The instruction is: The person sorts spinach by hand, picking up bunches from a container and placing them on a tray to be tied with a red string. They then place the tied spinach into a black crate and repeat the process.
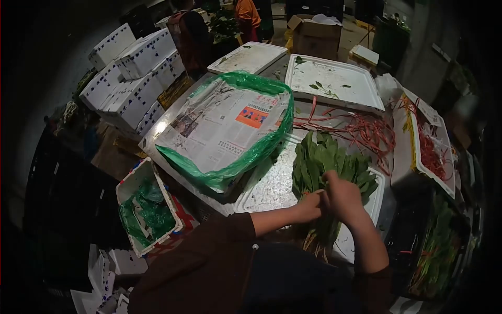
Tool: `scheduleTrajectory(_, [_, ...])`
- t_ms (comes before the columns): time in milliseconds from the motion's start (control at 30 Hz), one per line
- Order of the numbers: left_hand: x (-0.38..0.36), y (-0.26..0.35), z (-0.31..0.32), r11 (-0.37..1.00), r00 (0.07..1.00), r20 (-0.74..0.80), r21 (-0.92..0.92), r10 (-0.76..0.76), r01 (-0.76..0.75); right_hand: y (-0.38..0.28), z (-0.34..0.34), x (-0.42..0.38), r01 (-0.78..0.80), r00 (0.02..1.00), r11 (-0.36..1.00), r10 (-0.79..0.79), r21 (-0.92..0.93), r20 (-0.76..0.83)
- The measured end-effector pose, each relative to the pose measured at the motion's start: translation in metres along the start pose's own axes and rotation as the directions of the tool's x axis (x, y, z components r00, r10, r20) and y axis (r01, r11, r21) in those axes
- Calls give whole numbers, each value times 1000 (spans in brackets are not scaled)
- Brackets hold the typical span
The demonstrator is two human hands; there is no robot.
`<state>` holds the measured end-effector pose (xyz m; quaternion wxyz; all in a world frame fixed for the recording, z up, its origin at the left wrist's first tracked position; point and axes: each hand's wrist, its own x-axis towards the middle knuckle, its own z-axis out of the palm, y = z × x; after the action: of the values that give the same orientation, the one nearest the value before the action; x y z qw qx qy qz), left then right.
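A bunch of leafy greens point(327, 157) lies over the white foam lid in front of me, leaves pointing away and thin stems point(320, 238) toward my body. My left hand point(309, 205) is closed at the bunch, where the leaves meet the stems. Close against it, my right hand point(342, 196) is curled shut with the thumb up over the leaves; what its fingers grip is hidden. A bit of red shows beside my left hand. Under the bunch, the white foam lid point(266, 183) is wet and spotted with dirt.
A box lined with newspaper point(219, 125) and green plastic point(285, 120) stands left of the greens. Red ties point(366, 131) lie behind; more fill a foam box point(434, 157) at right. Foam boxes point(138, 73) are stacked left. More greens point(436, 251) lie lower right. Two people stand behind.
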<state>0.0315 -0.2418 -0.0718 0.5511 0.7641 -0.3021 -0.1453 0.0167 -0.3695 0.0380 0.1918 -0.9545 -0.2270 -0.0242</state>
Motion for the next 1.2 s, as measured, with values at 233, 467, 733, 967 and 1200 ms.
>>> scheduleTrajectory(233, [-2,-21,-1,995,998,-17,80,68,-67,5,13,-4,106,953,617,161,780,-257])
scheduleTrajectory(467, [-11,-3,-1,984,974,-178,136,141,-118,52,23,-38,75,946,993,-101,-95,-309])
scheduleTrajectory(733, [-18,2,-2,961,963,-172,220,208,-168,36,33,-60,-214,974,943,225,254,-16])
scheduleTrajectory(967, [-24,9,-3,980,984,-118,161,137,-117,36,40,-63,-82,990,980,101,184,-95])
scheduleTrajectory(1200, [-22,3,0,970,978,-148,215,147,-113,38,38,-68,-25,976,999,19,-28,-215])
